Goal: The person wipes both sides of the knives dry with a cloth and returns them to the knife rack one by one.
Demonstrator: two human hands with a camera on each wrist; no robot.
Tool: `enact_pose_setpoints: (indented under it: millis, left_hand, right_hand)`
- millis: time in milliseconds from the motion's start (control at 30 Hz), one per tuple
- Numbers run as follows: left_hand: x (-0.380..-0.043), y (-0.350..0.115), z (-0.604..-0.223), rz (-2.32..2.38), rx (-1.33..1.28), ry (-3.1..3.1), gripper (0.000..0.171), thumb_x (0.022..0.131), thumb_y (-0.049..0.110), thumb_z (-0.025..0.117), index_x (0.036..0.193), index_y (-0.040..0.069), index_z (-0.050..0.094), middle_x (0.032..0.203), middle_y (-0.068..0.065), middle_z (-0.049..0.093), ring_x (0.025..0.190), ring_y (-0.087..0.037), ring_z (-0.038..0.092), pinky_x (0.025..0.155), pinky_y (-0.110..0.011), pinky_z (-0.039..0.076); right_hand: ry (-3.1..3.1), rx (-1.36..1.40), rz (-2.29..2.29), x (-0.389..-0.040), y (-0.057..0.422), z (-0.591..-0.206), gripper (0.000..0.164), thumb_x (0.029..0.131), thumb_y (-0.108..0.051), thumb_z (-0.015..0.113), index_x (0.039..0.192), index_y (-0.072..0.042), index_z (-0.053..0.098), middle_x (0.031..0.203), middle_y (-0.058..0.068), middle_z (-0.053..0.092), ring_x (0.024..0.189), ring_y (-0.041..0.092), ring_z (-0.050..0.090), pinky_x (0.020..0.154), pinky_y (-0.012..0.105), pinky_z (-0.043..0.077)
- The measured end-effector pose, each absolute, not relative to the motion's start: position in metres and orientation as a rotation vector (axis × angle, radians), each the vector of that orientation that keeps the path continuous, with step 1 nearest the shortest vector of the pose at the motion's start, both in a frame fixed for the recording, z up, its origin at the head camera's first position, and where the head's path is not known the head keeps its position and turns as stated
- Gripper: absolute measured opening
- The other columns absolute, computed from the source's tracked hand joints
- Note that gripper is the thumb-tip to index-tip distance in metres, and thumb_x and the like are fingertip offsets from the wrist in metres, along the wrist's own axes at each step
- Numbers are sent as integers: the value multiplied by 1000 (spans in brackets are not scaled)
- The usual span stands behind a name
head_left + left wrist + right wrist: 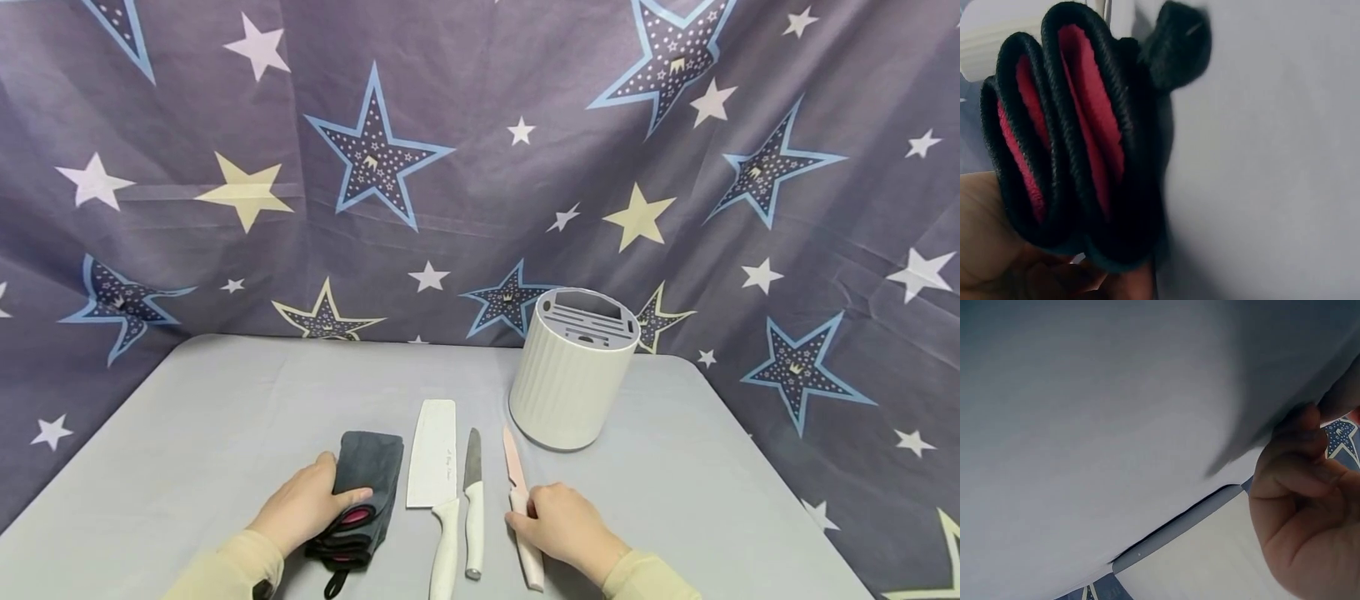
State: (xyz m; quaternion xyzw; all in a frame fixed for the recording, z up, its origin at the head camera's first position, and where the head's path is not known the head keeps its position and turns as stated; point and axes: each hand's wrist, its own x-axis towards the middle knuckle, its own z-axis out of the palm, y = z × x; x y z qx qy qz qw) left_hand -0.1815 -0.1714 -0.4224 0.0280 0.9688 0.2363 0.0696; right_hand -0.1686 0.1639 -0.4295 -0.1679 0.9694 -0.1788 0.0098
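Note:
My left hand [303, 504] grips a folded dark grey cloth [378, 467] at the table's front, thumb over its top. Close up in the left wrist view, the cloth [1124, 134] shows black stitched edges, pink inner folds and a dark loop; fingers [1125, 281] curl under it. With thumb and fingers my right hand [566, 521] pinches the pale handle of a pink-bladed knife [513, 458], its tip pointing away from me. Between the hands lie a white-handled cleaver [433, 458] and a smaller white-handled knife [475, 521]. The right wrist view shows the curled right hand [1300, 506] but not the knife.
A white ribbed knife block [566, 383] stands behind the pink-bladed knife, with slots and a wide opening in its grey top. The grey table [247, 400] backs onto a star-patterned curtain [480, 192].

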Motion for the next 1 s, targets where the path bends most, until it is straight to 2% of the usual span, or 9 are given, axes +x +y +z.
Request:
enact_pose_setpoints:
  millis: [100, 267, 400, 533, 667, 767, 867, 1000]
  left_hand:
    - [-179, -169, -422, 743, 69, 2934, 86, 86, 53, 70, 123, -20, 48, 118, -37, 61, 107, -48, 62, 87, -55, 53]
    - [-174, -161, -422, 854, 69, 2974, 64, 88, 41, 72, 118, -12, 51, 119, -34, 63, 104, -46, 65, 83, -54, 54]
    - [-171, -155, -421, 967, 71, 2972, 55, 89, 32, 70, 118, -10, 48, 107, -33, 66, 93, -40, 68, 79, -52, 54]
    - [-172, -153, -419, 1069, 35, 2922, 57, 90, 32, 68, 124, -7, 44, 109, -35, 65, 96, -40, 68, 81, -53, 53]
    - [-171, -153, -415, 1195, 17, 2874, 69, 92, 38, 68, 137, -4, 37, 128, -40, 54, 116, -49, 59, 93, -58, 49]
    - [-168, -151, -411, 1284, 35, 2884, 78, 92, 40, 68, 146, -2, 32, 134, -39, 51, 124, -49, 53, 98, -59, 46]
    - [-165, -148, -405, 1341, 67, 2929, 79, 91, 38, 71, 149, -1, 33, 136, -34, 53, 125, -46, 54, 99, -58, 46]
    - [-161, -142, -397, 1349, 135, 3029, 72, 90, 28, 72, 146, -3, 40, 141, -28, 52, 128, -45, 52, 102, -58, 45]
  right_hand:
    - [3000, -502, -604, -169, 165, -428, 37, 87, -37, 68, 61, -17, 51, 55, -9, 45, 49, 7, 38, 45, 24, 30]
    - [2975, -446, -692, -172, 170, -424, 33, 84, -32, 68, 61, -16, 50, 55, -8, 44, 49, 8, 37, 45, 23, 28]
    - [2971, -400, -735, -175, 174, -422, 29, 82, -28, 67, 61, -15, 51, 54, -8, 44, 49, 7, 37, 45, 21, 28]
    - [2975, -370, -769, -177, 177, -421, 24, 80, -26, 66, 63, -14, 55, 54, -7, 48, 49, 7, 41, 44, 21, 31]
    - [2962, -354, -852, -176, 181, -418, 21, 81, -25, 66, 67, -10, 60, 55, -6, 51, 48, 7, 45, 43, 22, 36]
    - [2945, -339, -920, -176, 184, -415, 20, 83, -23, 66, 70, -9, 61, 56, -5, 53, 49, 8, 47, 43, 21, 38]
    - [2950, -329, -957, -177, 186, -412, 19, 83, -22, 66, 70, -10, 60, 56, -6, 54, 49, 8, 48, 43, 21, 39]
    - [2959, -337, -1003, -177, 186, -408, 18, 85, -23, 68, 74, -10, 62, 54, -7, 52, 46, 6, 46, 41, 21, 38]
